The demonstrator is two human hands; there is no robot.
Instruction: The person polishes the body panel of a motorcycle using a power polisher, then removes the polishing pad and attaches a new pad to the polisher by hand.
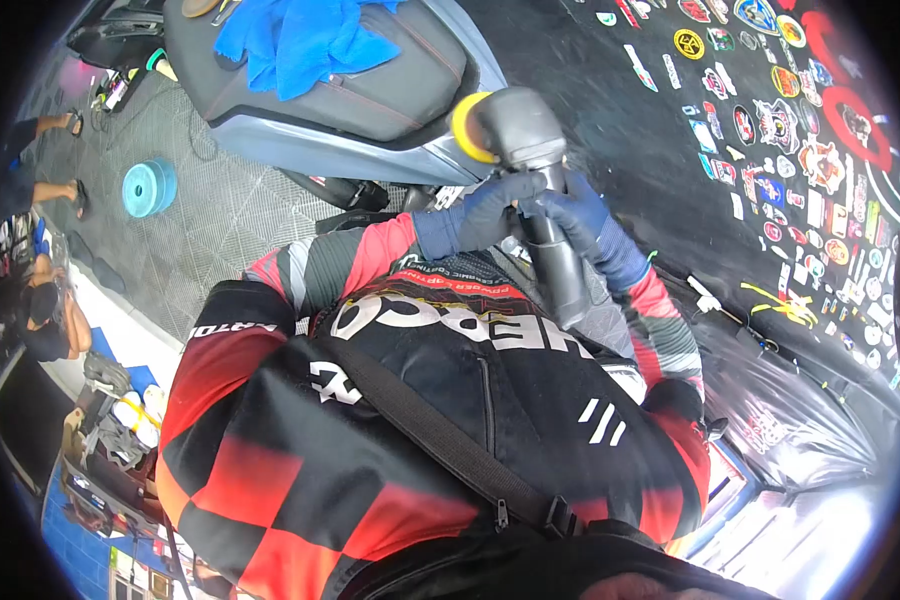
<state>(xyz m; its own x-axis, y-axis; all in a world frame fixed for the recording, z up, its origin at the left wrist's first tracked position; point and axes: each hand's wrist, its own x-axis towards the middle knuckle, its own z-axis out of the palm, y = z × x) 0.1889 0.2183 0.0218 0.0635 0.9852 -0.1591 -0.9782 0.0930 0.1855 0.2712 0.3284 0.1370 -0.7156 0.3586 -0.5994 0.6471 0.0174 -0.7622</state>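
Both gloved hands are closed around a black handheld polisher [525, 125], which is held up in front of the chest with its head at the rear end of a scooter's grey side panel [330, 140]. The left hand [485, 210] grips the polisher from the left, just below the head, its fingers curled over the body; the right hand [590, 225] wraps the same stretch from the right, its fingers bent across the front, and the two hands meet or nearly meet there. Below them the polisher's thick lower end [560, 285] hangs down over the printed front of the black and red jersey [410, 400], which a dark strap [420, 430] crosses diagonally. A round yellow pad [467, 128] on the polisher's head faces the panel's edge; whether it presses on the surface cannot be told from this angle. Above the panel is the scooter's black seat [420, 85] with red stitching, and a crumpled bright blue cloth [305, 50] lies on it. To the left, a round light blue tub [150, 188] stands on the grey patterned floor [240, 220], well apart from the hands. Farther left show the sandalled feet [78, 197] of another person. On the right, a dark wall [630, 140] carries many stickers, with a tangle of yellow ribbon [785, 303] below them.
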